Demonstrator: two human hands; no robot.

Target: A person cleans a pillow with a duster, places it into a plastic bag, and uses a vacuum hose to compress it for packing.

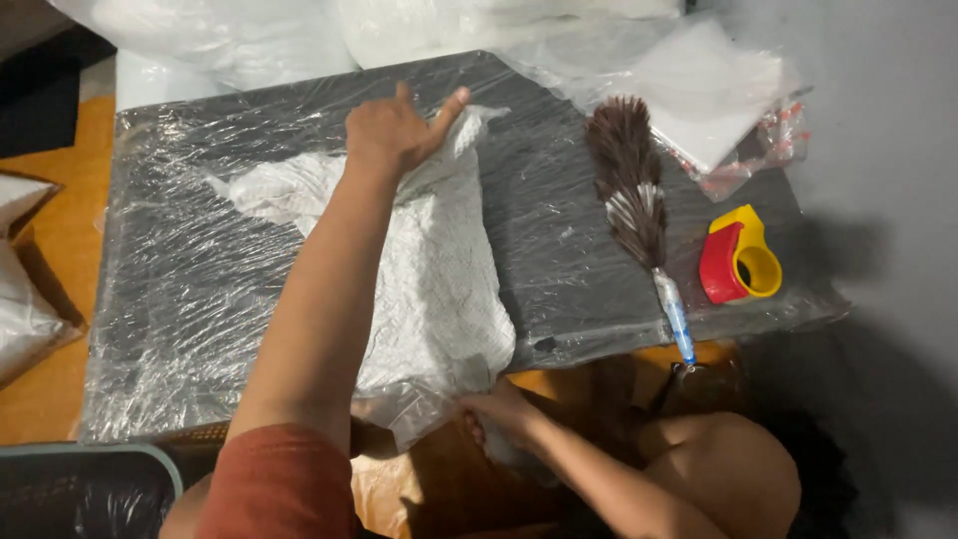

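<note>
1. Left edge of the frame: a white bag [20, 289] lies on the orange floor [60, 250], and the rim of a dark bin [90, 489] shows at the lower left. Neither is touched by a hand.
2. Centre: the dark bench [180, 269], wrapped in clear film, carries a white cloth in a clear plastic bag [429, 289]. Its long axis runs from the upper centre of the frame down to the lower centre, where its end hangs over the near edge of the bench.
3. The left hand [399, 130] rests on the far end of the cloth, at the upper centre. The arm is fully stretched along the cloth. The fingers are loosely curled, thumb and one finger raised apart; the hand presses down and clamps nothing.
4. The right hand [499, 409] is at the near, overhanging end, lower centre. The elbow is bent close to the body. The fingers are together, pinched on the bag's edge.
5. Right of the cloth: a brown feather duster [631, 190] with a blue handle lies well apart from both hands.
6. Far right: a red and yellow tape dispenser [738, 260] stands on the bench. Behind it lies a clear packet of white sheets [718, 100].
</note>
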